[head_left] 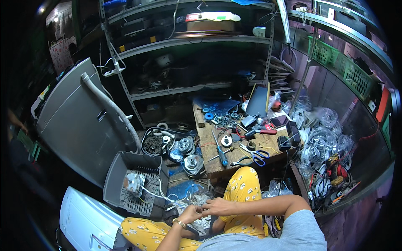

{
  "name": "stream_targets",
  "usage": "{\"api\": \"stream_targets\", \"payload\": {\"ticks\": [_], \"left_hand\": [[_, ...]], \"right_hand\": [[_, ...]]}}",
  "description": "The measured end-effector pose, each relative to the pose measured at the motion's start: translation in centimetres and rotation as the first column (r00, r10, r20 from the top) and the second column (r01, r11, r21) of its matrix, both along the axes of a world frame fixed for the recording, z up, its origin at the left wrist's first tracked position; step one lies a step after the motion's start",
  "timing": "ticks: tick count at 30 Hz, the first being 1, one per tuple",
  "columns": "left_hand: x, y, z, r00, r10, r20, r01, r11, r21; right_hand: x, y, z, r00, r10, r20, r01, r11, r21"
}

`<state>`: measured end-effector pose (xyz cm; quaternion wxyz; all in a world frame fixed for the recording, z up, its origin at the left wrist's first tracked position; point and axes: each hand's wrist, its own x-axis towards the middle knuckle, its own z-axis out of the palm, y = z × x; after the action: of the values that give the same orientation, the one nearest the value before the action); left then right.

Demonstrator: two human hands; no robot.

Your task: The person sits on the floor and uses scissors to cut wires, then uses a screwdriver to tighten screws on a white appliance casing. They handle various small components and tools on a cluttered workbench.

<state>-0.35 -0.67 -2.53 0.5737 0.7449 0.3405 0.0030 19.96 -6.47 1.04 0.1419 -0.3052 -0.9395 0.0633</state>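
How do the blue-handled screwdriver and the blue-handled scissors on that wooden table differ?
The screwdriver has one straight shaft and a single solid handle; the scissors have two handle loops. The screwdriver's handle points toward the person, while the scissors lie slanted, loops to the right. Both have blue handles and lie on the wooden table.

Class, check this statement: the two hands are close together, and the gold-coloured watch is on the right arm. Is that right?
Not quite: the head view shows the gold-coloured watch on the left arm, not the right. The left hand and right hand are indeed close together.
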Motion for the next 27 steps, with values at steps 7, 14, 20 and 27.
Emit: {"api": "stream_targets", "payload": {"ticks": [7,14,20,27], "left_hand": [[-0.4,-1.2,-2.3,0.987,0.163,-0.005,-0.156,0.953,0.261],[-0.7,-1.4,-1.9,0.958,0.288,-0.010,-0.282,0.944,0.169],[1.9,0.4,-2.4,0.979,0.204,0.005,-0.149,0.700,0.699],[14.3,11.7,7.2,0.919,0.103,0.380,-0.380,0.482,0.789]], "right_hand": [[11.4,7.7,3.7,0.690,-0.565,-0.453,0.580,0.806,-0.122],[28.9,10.6,2.9,-0.075,-0.838,-0.541,0.965,0.075,-0.250],[33.3,13.8,-1.3,-0.220,-0.868,-0.445,0.962,-0.116,-0.249],[32.5,21.0,0.6,-0.531,-0.842,-0.093,0.709,-0.381,-0.594]]}}
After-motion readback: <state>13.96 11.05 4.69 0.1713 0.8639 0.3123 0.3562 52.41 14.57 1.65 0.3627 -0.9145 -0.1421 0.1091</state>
